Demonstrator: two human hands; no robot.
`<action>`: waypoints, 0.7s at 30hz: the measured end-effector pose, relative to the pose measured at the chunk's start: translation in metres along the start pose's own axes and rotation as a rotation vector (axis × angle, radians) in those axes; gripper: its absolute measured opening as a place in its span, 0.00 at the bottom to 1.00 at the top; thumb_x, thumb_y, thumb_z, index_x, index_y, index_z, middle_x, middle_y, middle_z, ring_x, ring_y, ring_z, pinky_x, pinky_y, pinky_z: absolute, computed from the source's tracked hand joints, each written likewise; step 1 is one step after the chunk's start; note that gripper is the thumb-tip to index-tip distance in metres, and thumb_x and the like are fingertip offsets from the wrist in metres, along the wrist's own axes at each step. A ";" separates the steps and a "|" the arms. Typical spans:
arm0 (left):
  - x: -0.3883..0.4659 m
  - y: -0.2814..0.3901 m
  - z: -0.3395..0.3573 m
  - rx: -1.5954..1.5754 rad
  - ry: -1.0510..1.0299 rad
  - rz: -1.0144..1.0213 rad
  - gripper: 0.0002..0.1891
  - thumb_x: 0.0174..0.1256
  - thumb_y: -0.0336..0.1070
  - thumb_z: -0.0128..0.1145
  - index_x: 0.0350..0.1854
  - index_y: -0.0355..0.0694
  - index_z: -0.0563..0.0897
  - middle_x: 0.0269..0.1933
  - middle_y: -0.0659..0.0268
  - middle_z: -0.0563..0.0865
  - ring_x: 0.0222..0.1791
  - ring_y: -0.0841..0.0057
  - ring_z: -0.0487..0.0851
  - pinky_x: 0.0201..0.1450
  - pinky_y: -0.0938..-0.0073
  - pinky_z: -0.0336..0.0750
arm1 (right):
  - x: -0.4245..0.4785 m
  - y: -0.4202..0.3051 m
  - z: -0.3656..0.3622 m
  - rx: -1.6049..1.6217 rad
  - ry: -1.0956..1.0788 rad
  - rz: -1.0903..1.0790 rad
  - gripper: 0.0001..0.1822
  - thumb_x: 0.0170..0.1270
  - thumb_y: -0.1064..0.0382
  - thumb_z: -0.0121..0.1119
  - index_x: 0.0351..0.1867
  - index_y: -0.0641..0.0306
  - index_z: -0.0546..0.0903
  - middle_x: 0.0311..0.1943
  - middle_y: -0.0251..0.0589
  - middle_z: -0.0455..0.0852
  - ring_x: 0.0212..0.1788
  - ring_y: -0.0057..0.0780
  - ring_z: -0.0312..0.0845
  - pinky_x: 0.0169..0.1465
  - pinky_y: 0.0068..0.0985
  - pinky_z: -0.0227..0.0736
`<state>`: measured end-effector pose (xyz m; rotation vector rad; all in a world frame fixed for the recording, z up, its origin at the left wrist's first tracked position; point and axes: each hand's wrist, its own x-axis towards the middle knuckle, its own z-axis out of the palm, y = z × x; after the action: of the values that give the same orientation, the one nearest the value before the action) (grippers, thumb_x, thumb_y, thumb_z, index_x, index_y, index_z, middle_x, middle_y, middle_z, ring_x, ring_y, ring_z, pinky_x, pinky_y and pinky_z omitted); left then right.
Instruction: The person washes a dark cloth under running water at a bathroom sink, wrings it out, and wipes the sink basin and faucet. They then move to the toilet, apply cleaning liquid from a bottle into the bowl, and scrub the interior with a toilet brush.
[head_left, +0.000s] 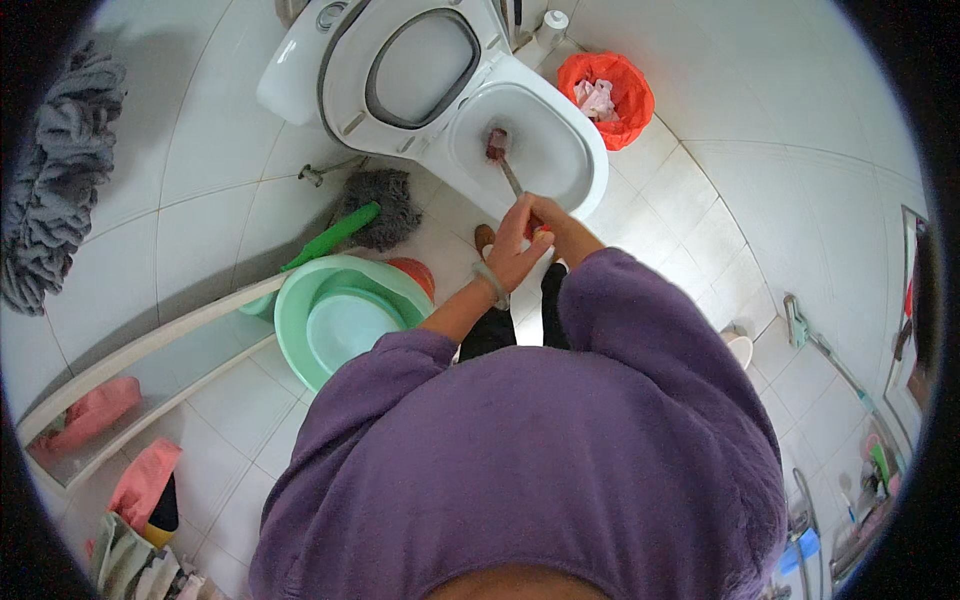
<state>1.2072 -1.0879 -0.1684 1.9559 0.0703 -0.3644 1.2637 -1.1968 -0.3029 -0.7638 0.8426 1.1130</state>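
Both my hands are together on the handle of a toilet brush (498, 144), whose reddish head is down in the bowl of a white toilet (555, 150). My left hand (517, 251), with a pale bangle at the wrist, closes round the handle's end, where some red and yellow shows. Against it, my right hand (562, 229) also grips the handle; its fingers are partly hidden. The toilet's seat and lid (351, 90) are raised against the cistern (289, 82).
Right of the toilet stands a bin with a red liner (636, 97), holding crumpled paper. A white bottle (553, 28) is behind. Green basins (296, 330), a dark mop head (386, 206) and a green handle (334, 238) lie to the left. A glass shelf (187, 319) runs along the left wall.
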 end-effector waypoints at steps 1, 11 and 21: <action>0.007 0.003 0.004 0.016 -0.018 0.025 0.33 0.61 0.45 0.53 0.65 0.38 0.58 0.62 0.52 0.65 0.61 0.61 0.65 0.63 0.68 0.58 | 0.013 0.021 -0.010 0.087 0.029 -0.053 0.13 0.64 0.54 0.44 0.24 0.55 0.69 0.18 0.32 0.72 0.19 0.25 0.68 0.23 0.27 0.66; -0.014 0.042 -0.028 0.358 -0.104 0.210 0.33 0.56 0.50 0.54 0.62 0.38 0.64 0.64 0.49 0.62 0.64 0.55 0.60 0.64 0.63 0.55 | -0.079 -0.005 0.059 0.259 -0.057 0.071 0.12 0.62 0.51 0.50 0.27 0.56 0.72 0.25 0.36 0.75 0.26 0.30 0.71 0.31 0.33 0.71; -0.031 0.006 0.020 0.351 -0.384 0.133 0.32 0.56 0.45 0.57 0.60 0.35 0.63 0.57 0.49 0.70 0.57 0.56 0.69 0.60 0.63 0.62 | -0.085 0.034 -0.058 -0.320 0.229 -0.149 0.26 0.60 0.53 0.53 0.60 0.51 0.66 0.24 0.31 0.75 0.16 0.22 0.66 0.17 0.23 0.65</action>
<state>1.1745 -1.1051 -0.1614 2.1826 -0.3937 -0.6934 1.2017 -1.2752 -0.2602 -1.2191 0.7914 1.0514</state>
